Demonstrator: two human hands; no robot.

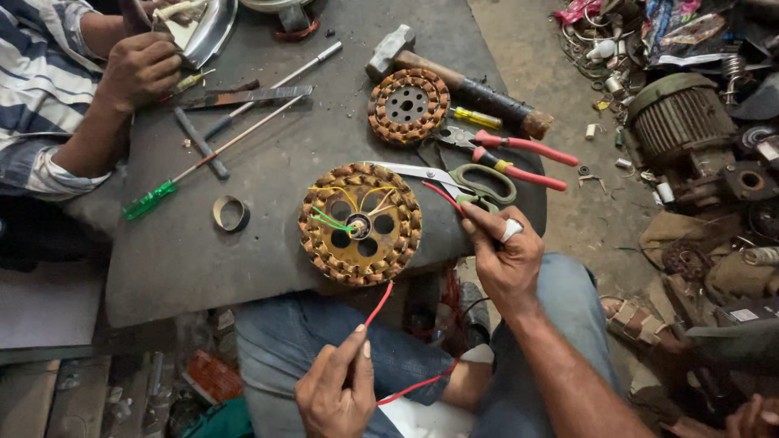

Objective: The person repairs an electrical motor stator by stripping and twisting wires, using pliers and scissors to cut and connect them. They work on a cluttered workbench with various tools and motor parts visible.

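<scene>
Red wire was held in both hands.
Left hand pinched one part; right hand gripped another end near the copper coil.

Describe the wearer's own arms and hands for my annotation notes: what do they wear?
Both forearms are bare, with no sleeves, gloves or watch in view. The right hand has a white wrap, like tape or a bandage, around one finger. The left hand wears nothing visible. Blue jeans cover the legs below them.
</scene>
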